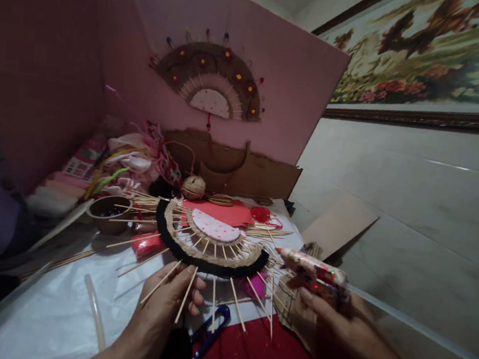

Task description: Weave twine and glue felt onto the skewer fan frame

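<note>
My left hand [162, 303] is closed on a half-round fan [202, 250] and holds it up by its thin wooden sticks. The fan has a white spotted half-disc [215, 226] at its centre, a twine-coloured band and a black outer band [213, 267]. Bare stick ends spread out past the black edge. To the right, my right hand [336, 321] is wrapped round a glue gun [315, 270] in a flowery cover. A clear glue stick [412, 326] sticks out of its back. The nozzle points left, close to the fan's right end and apart from it.
A finished fan [209, 79] hangs on the pink board behind. Around the table lie a twine ball [193, 187], red paper [227, 212], a brown bowl [110, 211], blue-handled scissors [210, 330], a loose glue stick [95, 310] and cardboard [249, 172]. Heaped fabric and yarn [130, 156] sit back left.
</note>
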{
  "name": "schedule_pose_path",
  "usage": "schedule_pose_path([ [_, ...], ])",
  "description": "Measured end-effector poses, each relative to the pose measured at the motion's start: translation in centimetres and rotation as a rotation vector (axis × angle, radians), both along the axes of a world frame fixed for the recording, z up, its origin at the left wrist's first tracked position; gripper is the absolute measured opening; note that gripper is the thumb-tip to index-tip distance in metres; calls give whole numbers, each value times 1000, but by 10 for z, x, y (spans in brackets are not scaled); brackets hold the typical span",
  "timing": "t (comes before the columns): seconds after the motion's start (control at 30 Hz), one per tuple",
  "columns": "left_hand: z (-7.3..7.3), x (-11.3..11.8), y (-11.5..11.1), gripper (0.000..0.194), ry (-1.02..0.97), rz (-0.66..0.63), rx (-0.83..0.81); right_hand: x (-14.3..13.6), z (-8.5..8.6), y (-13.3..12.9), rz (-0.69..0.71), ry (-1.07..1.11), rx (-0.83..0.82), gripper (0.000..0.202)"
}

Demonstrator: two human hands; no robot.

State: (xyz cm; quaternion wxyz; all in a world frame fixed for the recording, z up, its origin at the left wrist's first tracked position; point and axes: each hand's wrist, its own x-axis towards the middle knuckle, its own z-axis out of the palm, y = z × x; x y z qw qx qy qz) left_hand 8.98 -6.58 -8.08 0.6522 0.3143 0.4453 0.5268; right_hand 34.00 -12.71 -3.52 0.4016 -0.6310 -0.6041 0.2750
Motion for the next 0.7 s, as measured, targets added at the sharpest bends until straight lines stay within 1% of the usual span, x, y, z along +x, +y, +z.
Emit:
schedule_pose_path([
  [0.07, 0, 0, 0, 26, -5, 8, -5, -20, 5, 3, 166, 45, -186, 33],
  [0.1, 0, 0, 0, 26, -4, 8, -4, -28, 8, 6, 251, 41, -242, 33],
  [0.17, -1, 0, 0, 26, -5, 6, 5, -42, 12, 15, 351, -24, -212, 32],
  [0.23, -2, -1, 0, 26, 0, -22, 11, -52, 16, 25, 425, -90, -138, 25],
  [0.3, -4, -2, 1, 26, 5, -44, 12, -61, 19, 33, 491, -112, -106, 17],
  [0.43, -7, -2, 2, 23, -13, -43, 41, -77, 27, 43, 596, -49, -115, 10],
  [0.57, -9, -1, 3, 24, -23, -68, 50, -89, 40, 46, 708, 23, -159, 15],
  [0.63, -10, -1, 3, 24, -28, -72, 65, -91, 44, 47, 702, -7, -199, 15],
  [0.7, -11, 0, 3, 24, -31, -58, 74, -91, 44, 50, 658, -79, -229, 13],
])
